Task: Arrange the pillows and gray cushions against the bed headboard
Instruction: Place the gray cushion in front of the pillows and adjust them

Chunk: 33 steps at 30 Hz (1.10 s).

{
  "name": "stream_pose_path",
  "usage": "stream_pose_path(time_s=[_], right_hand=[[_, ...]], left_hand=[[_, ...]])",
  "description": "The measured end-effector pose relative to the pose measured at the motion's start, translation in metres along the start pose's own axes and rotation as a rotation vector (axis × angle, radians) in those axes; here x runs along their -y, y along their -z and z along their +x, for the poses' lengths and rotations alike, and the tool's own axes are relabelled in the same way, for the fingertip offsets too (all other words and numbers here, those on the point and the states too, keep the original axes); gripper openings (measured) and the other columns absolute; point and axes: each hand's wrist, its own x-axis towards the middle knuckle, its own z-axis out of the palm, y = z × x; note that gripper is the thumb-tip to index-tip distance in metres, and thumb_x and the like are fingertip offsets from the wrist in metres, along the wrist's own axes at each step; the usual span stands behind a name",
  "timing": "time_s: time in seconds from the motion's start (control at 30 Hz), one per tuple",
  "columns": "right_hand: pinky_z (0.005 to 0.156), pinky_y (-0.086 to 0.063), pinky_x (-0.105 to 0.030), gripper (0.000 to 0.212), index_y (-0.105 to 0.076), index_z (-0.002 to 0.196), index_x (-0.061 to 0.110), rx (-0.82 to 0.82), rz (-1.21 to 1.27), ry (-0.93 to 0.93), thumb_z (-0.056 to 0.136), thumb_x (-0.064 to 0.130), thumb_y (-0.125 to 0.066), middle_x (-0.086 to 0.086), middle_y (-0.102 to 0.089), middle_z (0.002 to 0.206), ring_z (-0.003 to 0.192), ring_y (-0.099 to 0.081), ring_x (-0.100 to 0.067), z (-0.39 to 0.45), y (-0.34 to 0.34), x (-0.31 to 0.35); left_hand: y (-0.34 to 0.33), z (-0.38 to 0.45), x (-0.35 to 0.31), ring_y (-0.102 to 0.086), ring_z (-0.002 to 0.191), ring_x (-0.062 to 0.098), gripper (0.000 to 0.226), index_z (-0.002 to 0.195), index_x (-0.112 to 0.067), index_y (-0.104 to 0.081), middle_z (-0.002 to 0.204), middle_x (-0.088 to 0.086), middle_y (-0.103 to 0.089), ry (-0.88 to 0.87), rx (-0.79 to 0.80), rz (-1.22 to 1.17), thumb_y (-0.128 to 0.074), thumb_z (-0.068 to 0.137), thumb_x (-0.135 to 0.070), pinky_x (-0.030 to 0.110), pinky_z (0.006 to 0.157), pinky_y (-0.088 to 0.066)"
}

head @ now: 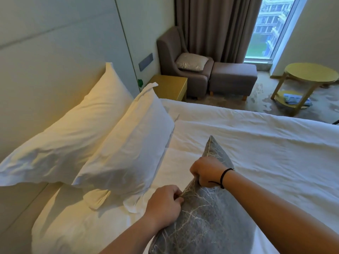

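Gray cushion [207, 222] w/ pale veining.

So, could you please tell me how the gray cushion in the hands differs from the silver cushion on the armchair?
The gray cushion stands on edge on the bed, gripped along its top seam by the left hand and right hand; the silver cushion lies flat and untouched on the armchair seat. The gray one is darker, with pale branching lines; the silver one looks shiny. Both are square.

Left grip [164, 204], right grip [208, 173] pinching.
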Motion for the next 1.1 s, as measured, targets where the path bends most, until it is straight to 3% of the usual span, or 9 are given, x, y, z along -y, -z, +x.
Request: stream_pose_path(time_s=[0.1, 0.23, 0.37, 0.47, 0.6, 0.7, 0.83, 1.0, 1.1], right_hand=[[0.049, -0.039, -0.029, 0.021, -0.046, 0.059, 0.018, -0.071, 0.024, -0.007, 0.063, -0.002, -0.048, -0.001, -0.048, 0.062, 0.057, -0.047, -0.023, 0.004, 0.021, -0.004], [0.054, -0.05, -0.034, 0.014, -0.053, 0.062, 0.018, -0.237, 0.01, -0.068, 0.069, 0.006, -0.056, 0.001, -0.056, 0.066, 0.062, -0.055, -0.021, 0.02, 0.079, -0.018], [0.066, -0.052, -0.031, 0.016, -0.058, 0.063, 0.024, -0.48, 0.028, -0.065, 0.073, 0.016, -0.066, 0.007, -0.057, 0.069, 0.071, -0.053, -0.016, 0.054, 0.143, -0.018], [0.08, -0.053, -0.035, 0.018, -0.07, 0.078, 0.034, -0.645, 0.143, -0.06, 0.081, 0.018, -0.061, 0.009, -0.067, 0.085, 0.087, -0.057, -0.02, 0.09, 0.165, 0.0], [0.108, -0.037, -0.043, 0.05, -0.05, 0.138, 0.032, -0.281, 0.421, -0.011, 0.092, 0.047, -0.057, -0.001, -0.045, 0.147, 0.132, -0.044, -0.027, 0.144, 0.133, 0.05], [0.117, -0.021, -0.049, 0.072, -0.023, 0.152, 0.036, -0.009, 0.617, -0.044, 0.091, 0.064, -0.048, -0.005, -0.008, 0.164, 0.149, -0.015, -0.031, 0.183, 0.085, 0.088], [0.107, -0.039, -0.043, 0.078, -0.038, 0.144, 0.028, -0.009, 0.85, -0.244, 0.083, 0.075, -0.043, -0.008, -0.033, 0.153, 0.134, -0.041, -0.027, 0.22, 0.05, 0.119], [0.056, -0.046, -0.026, 0.083, -0.042, 0.104, 0.024, -0.247, 1.056, -0.543, 0.058, 0.093, -0.042, 0.006, -0.063, 0.087, 0.067, -0.06, -0.007, 0.256, 0.067, 0.136], [0.065, -0.049, -0.033, 0.094, -0.029, 0.12, 0.028, -0.319, 1.054, -0.68, 0.054, 0.091, -0.052, 0.0, -0.061, 0.104, 0.076, -0.061, -0.014, 0.276, 0.071, 0.149]], left_hand=[[0.014, -0.005, -0.001, -0.058, 0.084, 0.005, 0.013, 0.082, -0.036, -0.059, 0.086, -0.018, -0.063, -0.004, -0.056, -0.068, -0.062, 0.085, -0.048, 0.036, 0.082, -0.052], [0.056, -0.005, -0.007, -0.056, 0.081, 0.009, 0.064, 0.105, -0.033, -0.046, 0.094, -0.01, -0.057, 0.027, 0.054, 0.051, -0.065, 0.058, -0.073, 0.031, 0.063, -0.046], [0.101, 0.025, -0.001, -0.059, 0.084, 0.019, 0.039, 0.111, -0.028, -0.049, 0.101, 0.001, -0.061, -0.007, -0.085, 0.099, -0.067, 0.078, -0.036, 0.047, 0.071, -0.054], [0.126, 0.066, 0.02, -0.057, 0.093, 0.02, 0.046, 0.13, -0.023, -0.049, 0.118, 0.004, -0.06, 0.001, -0.141, 0.043, -0.063, 0.087, -0.023, 0.036, 0.071, -0.045], [0.139, 0.109, 0.065, -0.063, 0.102, 0.031, 0.05, 0.135, -0.021, -0.043, 0.123, 0.01, -0.064, 0.17, -0.229, -0.092, -0.062, 0.089, -0.02, 0.037, 0.082, -0.052], [0.137, 0.128, 0.102, -0.055, 0.123, 0.032, 0.082, 0.151, -0.016, -0.019, 0.139, 0.012, -0.056, 0.218, -0.162, -0.066, -0.068, 0.088, -0.034, 0.033, 0.092, -0.045], [0.135, 0.153, 0.141, -0.049, 0.132, 0.027, 0.078, 0.149, -0.018, -0.027, 0.148, 0.008, -0.047, 0.177, -0.188, -0.193, -0.063, 0.088, -0.05, 0.035, 0.1, -0.042], [0.14, 0.18, 0.178, -0.051, 0.128, 0.021, 0.078, 0.148, -0.024, -0.033, 0.145, 0.0, -0.05, 0.137, -0.19, -0.221, -0.054, 0.086, -0.066, 0.035, 0.095, -0.045], [0.15, 0.19, 0.198, -0.048, 0.13, 0.019, 0.074, 0.145, -0.029, -0.039, 0.145, -0.005, -0.049, 0.03, -0.217, -0.04, -0.053, 0.083, -0.066, 0.037, 0.098, -0.044]])
